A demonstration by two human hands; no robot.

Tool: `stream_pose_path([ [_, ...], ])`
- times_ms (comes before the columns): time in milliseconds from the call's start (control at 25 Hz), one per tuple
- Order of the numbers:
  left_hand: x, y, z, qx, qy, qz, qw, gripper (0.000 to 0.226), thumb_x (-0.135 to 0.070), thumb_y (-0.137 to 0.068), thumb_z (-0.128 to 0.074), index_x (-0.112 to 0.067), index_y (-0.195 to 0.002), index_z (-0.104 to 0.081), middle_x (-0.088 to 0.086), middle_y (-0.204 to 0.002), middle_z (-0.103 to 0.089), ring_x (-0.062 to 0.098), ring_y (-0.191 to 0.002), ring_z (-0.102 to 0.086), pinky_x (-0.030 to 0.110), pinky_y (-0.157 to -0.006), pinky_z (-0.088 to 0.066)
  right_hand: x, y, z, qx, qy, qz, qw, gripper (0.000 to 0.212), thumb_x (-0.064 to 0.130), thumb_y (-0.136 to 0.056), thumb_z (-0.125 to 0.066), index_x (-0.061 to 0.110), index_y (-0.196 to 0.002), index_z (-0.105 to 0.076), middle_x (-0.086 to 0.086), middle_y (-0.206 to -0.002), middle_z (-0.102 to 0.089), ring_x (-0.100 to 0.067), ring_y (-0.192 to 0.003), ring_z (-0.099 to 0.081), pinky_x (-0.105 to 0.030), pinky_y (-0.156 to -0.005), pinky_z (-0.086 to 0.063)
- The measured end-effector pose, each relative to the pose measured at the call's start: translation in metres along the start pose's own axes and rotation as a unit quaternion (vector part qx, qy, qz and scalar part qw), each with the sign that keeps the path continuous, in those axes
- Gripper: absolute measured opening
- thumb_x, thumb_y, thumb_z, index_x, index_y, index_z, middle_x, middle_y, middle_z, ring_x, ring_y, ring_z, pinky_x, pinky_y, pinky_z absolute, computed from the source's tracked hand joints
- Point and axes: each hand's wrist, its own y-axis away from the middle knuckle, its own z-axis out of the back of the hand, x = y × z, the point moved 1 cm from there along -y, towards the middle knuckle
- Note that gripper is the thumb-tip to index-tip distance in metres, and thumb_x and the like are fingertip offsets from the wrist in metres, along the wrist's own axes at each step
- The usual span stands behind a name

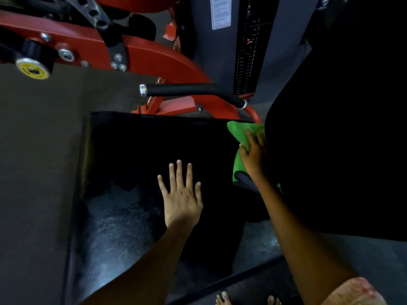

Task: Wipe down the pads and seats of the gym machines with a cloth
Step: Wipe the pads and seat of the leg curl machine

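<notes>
Seat pad (136,155) fills our lower middle view, its long axis running from near us away toward the red frame (154,56), bare floor (39,150) along its left edge. Our left hand (181,199) lies spread flat on it. Our right hand (253,155) presses the green cloth (239,133) against the back pad (341,139) at the seat's right edge, fingers loosely together.

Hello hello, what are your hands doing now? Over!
Left hand flat on black seat. Right hand pressing green cloth against back pad. Nothing in the way.
</notes>
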Motion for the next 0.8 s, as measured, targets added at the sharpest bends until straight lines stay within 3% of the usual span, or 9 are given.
stream_pose_path([
  [120,0.0,0.001,0.0,0.012,0.008,-0.003,1.0,0.055,-0.041,-0.098,-0.011,-0.014,-0.142,-0.027,0.015,-0.15,-0.032,0.032,-0.14,-0.028,0.054,-0.11,-0.009,-0.007,0.016,0.01,-0.006,-0.101,-0.09,0.991,0.053,0.004,-0.092,-0.054,-0.003,-0.14,-0.034,-0.026,-0.144,-0.036,-0.034,-0.132,-0.037,-0.023,-0.104,-0.019],
  [320,0.002,0.003,0.003,0.043,0.001,0.0,0.999,0.062,-0.047,-0.09,0.011,-0.021,-0.145,0.005,0.006,-0.152,0.013,0.026,-0.145,0.008,0.05,-0.112,0.012,-0.021,0.056,0.021,0.008,-0.105,-0.09,0.99,0.053,0.015,-0.092,-0.053,-0.002,-0.139,-0.037,-0.025,-0.142,-0.039,-0.035,-0.132,-0.038,-0.029,-0.107,-0.023],
  [480,0.0,0.004,0.004,0.053,-0.026,0.013,0.998,0.063,-0.046,-0.087,0.016,-0.02,-0.145,0.012,0.008,-0.157,0.012,0.026,-0.145,0.013,0.052,-0.112,0.013,-0.033,0.091,0.035,0.023,-0.032,-0.067,0.997,0.053,0.023,-0.095,-0.054,0.008,-0.143,-0.036,-0.02,-0.147,-0.034,-0.034,-0.135,-0.033,-0.021,-0.106,-0.018],
  [640,-0.002,0.004,0.005,0.067,-0.044,0.012,0.997,0.059,-0.045,-0.096,0.004,-0.02,-0.149,0.01,0.009,-0.157,0.012,0.027,-0.144,0.015,0.054,-0.115,0.008,-0.044,0.116,0.047,0.037,0.102,-0.093,0.99,0.055,0.037,-0.093,-0.053,0.021,-0.144,-0.036,-0.016,-0.149,-0.031,-0.036,-0.134,-0.032,-0.041,-0.103,-0.033],
  [800,-0.002,0.004,0.005,0.062,-0.039,0.009,0.997,0.058,-0.043,-0.098,-0.006,-0.019,-0.15,0.004,0.009,-0.158,0.008,0.026,-0.145,0.012,0.053,-0.115,0.006,-0.053,0.144,0.054,0.009,0.169,-0.065,0.983,0.055,0.049,-0.092,-0.039,0.02,-0.139,-0.045,-0.016,-0.132,-0.053,-0.041,-0.116,-0.05,-0.053,-0.089,-0.042],
])
